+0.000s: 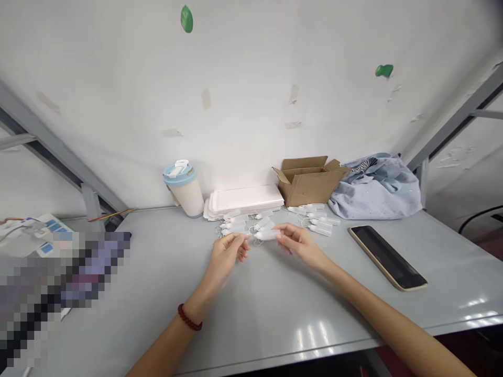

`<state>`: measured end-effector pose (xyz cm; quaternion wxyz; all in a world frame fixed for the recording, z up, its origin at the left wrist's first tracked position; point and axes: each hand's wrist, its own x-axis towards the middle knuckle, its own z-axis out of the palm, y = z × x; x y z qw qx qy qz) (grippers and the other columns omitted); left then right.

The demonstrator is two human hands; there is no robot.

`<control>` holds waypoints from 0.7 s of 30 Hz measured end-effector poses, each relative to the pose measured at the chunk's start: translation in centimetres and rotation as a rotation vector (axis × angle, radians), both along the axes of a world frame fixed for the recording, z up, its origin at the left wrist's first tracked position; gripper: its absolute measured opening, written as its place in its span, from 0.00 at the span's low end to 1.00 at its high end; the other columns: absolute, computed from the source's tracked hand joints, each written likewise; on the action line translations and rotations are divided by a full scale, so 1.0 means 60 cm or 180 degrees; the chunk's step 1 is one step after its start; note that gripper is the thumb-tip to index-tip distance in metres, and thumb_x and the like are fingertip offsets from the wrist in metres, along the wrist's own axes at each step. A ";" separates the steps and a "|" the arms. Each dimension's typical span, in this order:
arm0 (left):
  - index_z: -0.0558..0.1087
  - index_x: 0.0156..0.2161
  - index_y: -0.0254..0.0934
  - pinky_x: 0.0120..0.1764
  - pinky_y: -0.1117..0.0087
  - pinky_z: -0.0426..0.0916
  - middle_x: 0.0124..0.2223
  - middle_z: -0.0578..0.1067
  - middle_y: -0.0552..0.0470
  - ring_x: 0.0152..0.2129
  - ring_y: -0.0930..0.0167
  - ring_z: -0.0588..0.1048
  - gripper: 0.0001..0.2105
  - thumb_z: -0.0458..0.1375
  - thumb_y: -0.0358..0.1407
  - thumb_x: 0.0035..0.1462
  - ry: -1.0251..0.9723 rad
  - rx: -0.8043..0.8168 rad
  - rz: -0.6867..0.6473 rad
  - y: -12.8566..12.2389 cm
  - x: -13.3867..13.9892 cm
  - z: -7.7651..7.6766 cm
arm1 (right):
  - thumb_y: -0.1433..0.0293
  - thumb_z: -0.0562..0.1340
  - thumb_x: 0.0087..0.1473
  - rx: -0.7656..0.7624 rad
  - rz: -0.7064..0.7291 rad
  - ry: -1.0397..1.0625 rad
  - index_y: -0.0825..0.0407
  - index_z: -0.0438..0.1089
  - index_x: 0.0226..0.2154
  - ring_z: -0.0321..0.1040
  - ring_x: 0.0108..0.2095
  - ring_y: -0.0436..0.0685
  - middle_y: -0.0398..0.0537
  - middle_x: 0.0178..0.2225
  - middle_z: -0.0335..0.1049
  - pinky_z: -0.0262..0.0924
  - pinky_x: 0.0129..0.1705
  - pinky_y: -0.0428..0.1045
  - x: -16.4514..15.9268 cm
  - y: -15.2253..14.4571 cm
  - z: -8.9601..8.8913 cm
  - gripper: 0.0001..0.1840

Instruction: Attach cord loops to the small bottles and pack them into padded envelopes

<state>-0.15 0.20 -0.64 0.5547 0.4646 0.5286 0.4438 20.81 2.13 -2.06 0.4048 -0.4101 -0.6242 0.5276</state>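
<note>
My right hand (301, 244) pinches the end of a small white tube with a pointed tip (267, 235) between thumb and fingers. The tube lies level, its tip towards my left hand (229, 251), whose thumb and fingers are closed together just left of it. Whatever they hold, perhaps a thin loop, is too small to make out. Similar whitish tubes with thin loops lie in groups: several (234, 225) behind my left hand, some just beyond the held one, and several more (320, 226) to the right.
Against the wall stand a lidded cup (186, 196), a stack of white flat pieces (245, 199), an open cardboard box (312, 187) and a light blue cloth bundle (379, 193). A phone (387, 256) lies right on the grey table (275, 309). A power strip (55, 230) is at left.
</note>
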 end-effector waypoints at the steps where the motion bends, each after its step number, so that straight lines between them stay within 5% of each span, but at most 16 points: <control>1: 0.73 0.33 0.34 0.25 0.74 0.61 0.26 0.71 0.54 0.21 0.76 0.68 0.12 0.55 0.42 0.52 -0.0026 -0.0040 0.0022 -0.001 0.000 -0.001 | 0.57 0.60 0.51 0.0050 -0.0134 0.0053 0.53 0.67 0.38 0.54 0.19 0.46 0.40 0.23 0.63 0.51 0.22 0.46 0.003 0.006 -0.001 0.17; 5: 0.72 0.35 0.33 0.25 0.74 0.61 0.26 0.70 0.54 0.21 0.76 0.67 0.11 0.55 0.40 0.52 0.0030 -0.0135 -0.0026 -0.004 0.003 -0.005 | 0.58 0.59 0.51 0.0178 -0.0541 0.0089 0.54 0.68 0.43 0.60 0.22 0.49 0.43 0.24 0.67 0.56 0.25 0.47 0.013 0.031 -0.015 0.20; 8: 0.72 0.36 0.34 0.25 0.74 0.61 0.26 0.70 0.55 0.21 0.76 0.68 0.11 0.55 0.39 0.51 0.0030 -0.0124 -0.0066 -0.007 0.008 -0.006 | 0.60 0.58 0.53 0.0391 -0.0444 -0.0018 0.49 0.61 0.55 0.67 0.30 0.53 0.52 0.40 0.71 0.61 0.29 0.49 0.022 0.046 -0.023 0.27; 10: 0.71 0.36 0.34 0.25 0.74 0.61 0.26 0.71 0.55 0.20 0.76 0.68 0.11 0.54 0.39 0.51 0.0044 -0.0137 -0.0078 -0.009 0.013 -0.007 | 0.64 0.55 0.55 0.0729 -0.0431 -0.0196 0.43 0.52 0.60 0.70 0.35 0.54 0.53 0.53 0.63 0.64 0.34 0.51 0.036 0.057 -0.027 0.30; 12: 0.71 0.36 0.34 0.24 0.74 0.61 0.26 0.71 0.54 0.20 0.76 0.67 0.11 0.54 0.39 0.51 0.0077 -0.0170 -0.0093 -0.009 0.016 -0.007 | 0.68 0.50 0.56 0.1222 -0.0695 -0.0761 0.42 0.46 0.62 0.70 0.40 0.55 0.53 0.56 0.60 0.65 0.36 0.52 0.058 0.070 -0.031 0.31; 14: 0.71 0.35 0.34 0.25 0.74 0.61 0.26 0.71 0.54 0.20 0.76 0.67 0.10 0.54 0.38 0.51 0.0110 -0.0189 -0.0112 -0.010 0.018 -0.007 | 0.72 0.44 0.58 0.1808 -0.1191 -0.2097 0.45 0.49 0.61 0.69 0.43 0.56 0.52 0.54 0.63 0.65 0.39 0.53 0.084 0.084 -0.039 0.29; 18: 0.71 0.35 0.34 0.25 0.74 0.62 0.26 0.71 0.55 0.21 0.76 0.68 0.09 0.53 0.36 0.51 0.0181 -0.0145 -0.0129 -0.009 0.017 -0.007 | 0.72 0.48 0.56 0.1906 -0.1230 -0.2802 0.55 0.62 0.54 0.58 0.54 0.66 0.62 0.54 0.62 0.55 0.50 0.63 0.118 0.104 -0.058 0.23; 21: 0.71 0.35 0.35 0.26 0.74 0.62 0.26 0.71 0.55 0.21 0.76 0.68 0.09 0.53 0.35 0.50 0.0246 -0.0130 -0.0146 -0.009 0.017 -0.005 | 0.73 0.49 0.56 0.1898 -0.1074 -0.3164 0.52 0.65 0.51 0.53 0.57 0.69 0.60 0.54 0.62 0.47 0.51 0.70 0.117 0.103 -0.068 0.21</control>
